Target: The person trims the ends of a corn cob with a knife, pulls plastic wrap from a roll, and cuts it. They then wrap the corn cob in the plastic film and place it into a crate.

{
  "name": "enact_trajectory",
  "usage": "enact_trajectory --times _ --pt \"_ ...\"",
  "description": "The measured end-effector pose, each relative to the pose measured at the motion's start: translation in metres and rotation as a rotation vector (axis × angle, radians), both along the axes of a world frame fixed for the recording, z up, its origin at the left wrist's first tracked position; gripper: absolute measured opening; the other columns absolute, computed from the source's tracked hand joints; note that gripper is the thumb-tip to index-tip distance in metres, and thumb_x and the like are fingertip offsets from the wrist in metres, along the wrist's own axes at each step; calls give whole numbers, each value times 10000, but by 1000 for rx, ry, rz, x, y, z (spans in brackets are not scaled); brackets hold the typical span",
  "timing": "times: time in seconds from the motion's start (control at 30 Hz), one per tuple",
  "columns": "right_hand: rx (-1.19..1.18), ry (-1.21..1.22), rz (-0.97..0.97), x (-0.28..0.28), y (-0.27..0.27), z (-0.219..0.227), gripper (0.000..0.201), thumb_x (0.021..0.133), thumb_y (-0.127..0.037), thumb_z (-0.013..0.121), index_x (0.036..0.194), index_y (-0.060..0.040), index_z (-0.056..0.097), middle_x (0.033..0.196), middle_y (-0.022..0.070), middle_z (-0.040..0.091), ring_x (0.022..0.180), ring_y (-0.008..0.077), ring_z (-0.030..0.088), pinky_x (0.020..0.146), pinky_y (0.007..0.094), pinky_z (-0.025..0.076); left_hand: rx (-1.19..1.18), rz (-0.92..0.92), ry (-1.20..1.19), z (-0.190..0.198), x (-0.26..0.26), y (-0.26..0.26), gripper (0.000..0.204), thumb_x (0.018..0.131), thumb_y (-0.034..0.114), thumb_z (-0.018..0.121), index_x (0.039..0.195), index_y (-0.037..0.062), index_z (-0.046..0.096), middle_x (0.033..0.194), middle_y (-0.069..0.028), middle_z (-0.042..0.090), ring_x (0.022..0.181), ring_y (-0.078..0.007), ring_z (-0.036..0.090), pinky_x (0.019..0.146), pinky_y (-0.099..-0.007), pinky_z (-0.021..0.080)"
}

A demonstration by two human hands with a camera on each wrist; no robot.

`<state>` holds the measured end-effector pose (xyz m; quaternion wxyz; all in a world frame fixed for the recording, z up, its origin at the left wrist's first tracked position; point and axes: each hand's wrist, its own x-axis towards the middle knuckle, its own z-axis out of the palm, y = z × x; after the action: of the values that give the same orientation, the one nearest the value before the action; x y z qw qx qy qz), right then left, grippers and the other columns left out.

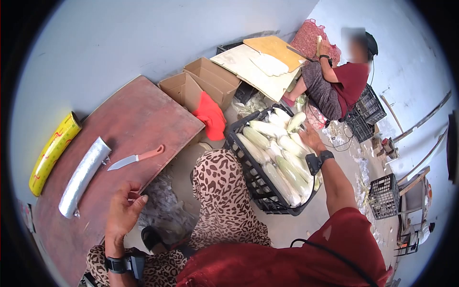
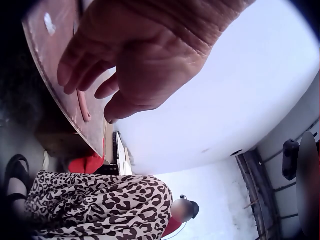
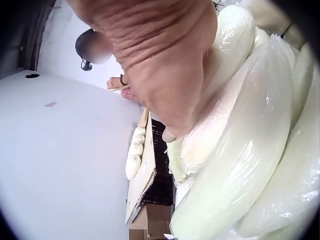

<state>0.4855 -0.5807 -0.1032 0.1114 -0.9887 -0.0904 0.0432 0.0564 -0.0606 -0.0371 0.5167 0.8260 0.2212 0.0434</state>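
Note:
Pale green corn ears (image 1: 267, 129) wrapped in clear film fill a black crate (image 1: 260, 186). My right hand (image 1: 313, 139) lies on the ears at the crate's far right side; its fingertips are partly hidden, and in the right wrist view the hand (image 3: 165, 65) covers what it touches. Over the near edge of the reddish board (image 1: 143, 110) hangs my left hand (image 1: 125, 210), fingers loosely bent, holding nothing. Beyond it on the board lie a knife (image 1: 136, 158) with a pinkish handle, a silver film-like roll (image 1: 83, 177) and a yellow roll (image 1: 53, 153).
Cardboard boxes (image 1: 210, 79) and a red cloth (image 1: 209, 116) are behind the board. Flat panels (image 1: 260, 71) stand farther back. Another person (image 1: 342, 81) sits at the upper right, near black crates (image 1: 368, 107). Crumpled clear plastic (image 1: 165, 205) lies below the board's edge.

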Motion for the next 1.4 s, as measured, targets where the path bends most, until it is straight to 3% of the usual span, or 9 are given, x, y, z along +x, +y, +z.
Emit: enact_trajectory --times 0.23,0.33,0.43,0.63,0.77,0.8,0.9,1.1,1.4 --pt "-75 -29 74 3 9 19 686 842 -440 551 1336 26 458 1342 285 471 1286 399 419 1078 425 315 -151 46 -172 36 -11 -10 313 827 62 667 1114 9 551 976 -43 578 853 -142 560 749 -271 480" --pt "-63 -72 119 6 26 31 596 829 -404 605 1215 47 554 1170 292 585 1151 405 533 998 429 397 -252 50 -393 52 -15 -9 297 844 53 651 1120 20 546 990 -24 565 888 -125 543 791 -251 459" --pt "-43 -148 175 16 54 42 515 833 -330 636 1170 55 576 1100 294 613 1073 404 582 938 425 443 -315 97 -393 67 -15 -6 288 849 42 646 1119 24 547 1008 -16 560 913 -109 529 826 -242 442" --pt "43 -219 350 39 131 73 466 835 -259 632 1153 76 575 1082 278 628 1032 400 608 895 419 467 -150 106 -142 25 -7 7 244 846 59 664 1060 -5 567 923 -24 588 830 -115 551 726 -263 474" --pt "-20 -311 315 104 155 45 511 814 -279 674 1173 59 541 1126 296 583 1072 410 565 911 433 453 282 53 114 8 6 12 272 802 86 692 1028 -11 576 865 -97 644 769 -194 620 702 -315 502" --pt "-51 -294 284 111 165 45 554 824 -308 666 1214 56 517 1183 291 556 1121 415 536 941 438 439 363 63 127 -1 9 13 279 743 100 722 959 -9 582 887 -206 633 770 -345 627 701 -396 510" --pt "-94 -354 237 147 182 28 655 828 -345 660 1320 30 447 1274 268 503 1198 398 486 996 426 404 675 79 330 -25 13 19 254 726 144 739 862 10 572 830 -188 628 771 -374 617 688 -421 499" --pt "-106 -398 103 227 193 14 739 828 -392 640 1406 -33 352 1389 210 411 1279 369 407 1042 459 358 452 126 434 -42 20 40 292 678 165 766 775 23 531 748 -167 598 730 -378 588 642 -438 467" --pt "-143 -529 121 381 161 -34 830 828 -472 643 1365 97 366 1319 335 459 1265 427 428 1073 428 333 339 112 487 -31 29 47 302 683 158 761 760 32 498 733 -161 580 717 -376 575 626 -441 449"
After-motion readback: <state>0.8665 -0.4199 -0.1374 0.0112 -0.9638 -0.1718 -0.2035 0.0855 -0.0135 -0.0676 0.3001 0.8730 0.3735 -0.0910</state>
